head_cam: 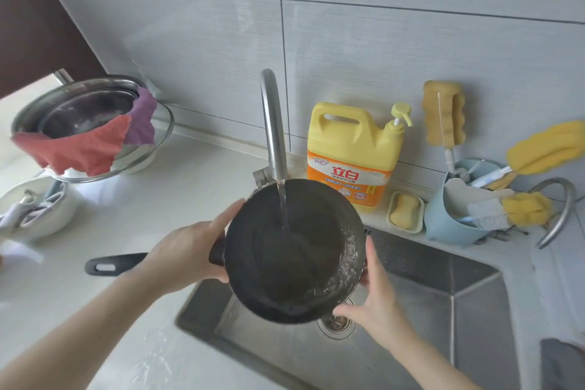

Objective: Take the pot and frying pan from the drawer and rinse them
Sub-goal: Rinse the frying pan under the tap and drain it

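Note:
A black frying pan [294, 260] is held over the steel sink [443, 310], tilted toward me. Water runs from the faucet [273, 123] into the pan and pools at its right side. My left hand [186, 253] grips the pan's handle near the bowl; the handle's end [110, 264] sticks out to the left over the counter. My right hand [373, 291] cups the pan's right rim from outside, fingers curled under the edge. A steel pot [79, 111] sits in a glass bowl at the far left, with red and purple cloths draped over its rim.
A yellow dish soap jug [351, 152] stands behind the pan. Right of it are a soap dish [406, 212] and a blue caddy [456, 225] with brushes and sponges. A white bowl [34, 212] with utensils sits at left. The counter front is wet.

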Demonstrator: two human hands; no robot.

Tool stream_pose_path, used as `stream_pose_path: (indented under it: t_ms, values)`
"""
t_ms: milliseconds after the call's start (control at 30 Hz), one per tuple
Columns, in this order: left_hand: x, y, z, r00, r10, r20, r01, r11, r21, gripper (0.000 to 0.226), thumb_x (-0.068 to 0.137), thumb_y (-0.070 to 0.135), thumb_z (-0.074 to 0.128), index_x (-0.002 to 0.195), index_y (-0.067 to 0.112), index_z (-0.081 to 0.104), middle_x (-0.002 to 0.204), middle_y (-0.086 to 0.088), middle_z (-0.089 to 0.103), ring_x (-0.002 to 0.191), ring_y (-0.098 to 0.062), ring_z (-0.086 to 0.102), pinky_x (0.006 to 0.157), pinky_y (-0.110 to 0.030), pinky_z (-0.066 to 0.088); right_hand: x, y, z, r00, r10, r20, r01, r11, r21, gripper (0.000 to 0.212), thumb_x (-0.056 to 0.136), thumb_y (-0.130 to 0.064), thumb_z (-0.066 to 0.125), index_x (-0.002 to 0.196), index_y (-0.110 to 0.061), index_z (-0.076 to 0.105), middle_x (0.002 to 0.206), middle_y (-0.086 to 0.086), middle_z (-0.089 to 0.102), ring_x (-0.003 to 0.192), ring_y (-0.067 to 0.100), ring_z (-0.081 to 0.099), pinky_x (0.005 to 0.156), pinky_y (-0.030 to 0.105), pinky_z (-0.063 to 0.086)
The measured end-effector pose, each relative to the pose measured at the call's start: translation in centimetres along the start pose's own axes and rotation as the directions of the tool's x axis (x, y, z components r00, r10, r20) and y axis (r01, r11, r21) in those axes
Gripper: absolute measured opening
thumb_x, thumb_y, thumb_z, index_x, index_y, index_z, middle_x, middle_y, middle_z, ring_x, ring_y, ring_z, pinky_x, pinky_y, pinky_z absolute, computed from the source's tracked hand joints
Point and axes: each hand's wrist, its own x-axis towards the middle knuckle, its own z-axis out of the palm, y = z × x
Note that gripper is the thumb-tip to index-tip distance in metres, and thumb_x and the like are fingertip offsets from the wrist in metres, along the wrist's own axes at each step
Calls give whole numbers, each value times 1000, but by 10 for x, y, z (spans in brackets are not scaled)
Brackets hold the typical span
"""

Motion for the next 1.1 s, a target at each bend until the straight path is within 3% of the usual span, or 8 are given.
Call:
stream_pose_path:
  t_ms: [133,267,400,533,633,700,800,1100]
  values:
    - [0,-6,33,994,-45,-94,15,955,-298,126,58,45,89,137,68,-7,88,18,63,78,-8,60,75,-27,50,20,-31,-49,984,-168,60,178,955,-239,138,57,-27,93,148,-51,-8,150,-35,16,137,-18,14,113,20,21]
    - [9,2,57,994,87,68,-21,751,-660,122,61,23,93,147,55,11,106,9,71,97,-11,68,91,-29,52,30,-70,-100,955,-59,289,187,879,-439,138,53,-33,93,143,-57,-8,135,-47,20,125,-18,27,101,9,26]
    - [28,-4,59,882,257,395,108,705,-700,110,71,15,88,149,47,17,123,-14,66,113,-34,64,100,-54,47,29,-61,-115,895,83,438,82,935,-346,120,45,-41,95,141,-49,25,114,-27,64,100,-6,62,95,27,49]
    - [40,-10,20,817,264,513,81,828,-555,102,67,21,89,144,49,28,124,7,67,115,-18,64,103,-44,46,10,-24,-79,906,123,405,-59,984,-166,110,49,-24,95,135,-52,32,115,-13,68,100,10,68,95,37,53]
    - [41,-7,-3,891,133,434,78,897,-435,106,67,11,85,138,56,21,80,32,65,75,8,62,70,-10,47,-1,-5,-41,968,68,241,-53,996,-70,122,54,-14,92,136,-63,16,110,-16,66,93,7,68,87,20,53]
    - [37,3,-6,954,58,293,23,963,-268,115,64,26,87,137,65,6,76,33,58,72,8,57,61,-11,41,2,4,-30,989,45,142,-43,999,-14,129,55,-12,92,136,-65,7,121,-20,61,102,0,63,87,10,46]
    - [33,14,14,991,-7,134,31,983,-181,123,62,42,85,141,64,-7,98,16,63,89,-15,61,75,-27,49,11,8,-38,998,-12,62,16,998,-68,141,49,-28,95,146,-57,-3,153,-20,29,131,1,45,111,32,38]
    - [33,47,71,954,129,-272,-193,956,-221,125,65,48,85,143,59,-13,89,12,59,80,-12,53,63,-28,46,8,15,-93,976,-187,-107,127,901,-414,143,63,-24,91,131,-67,-26,150,-31,2,134,-13,10,109,22,25]
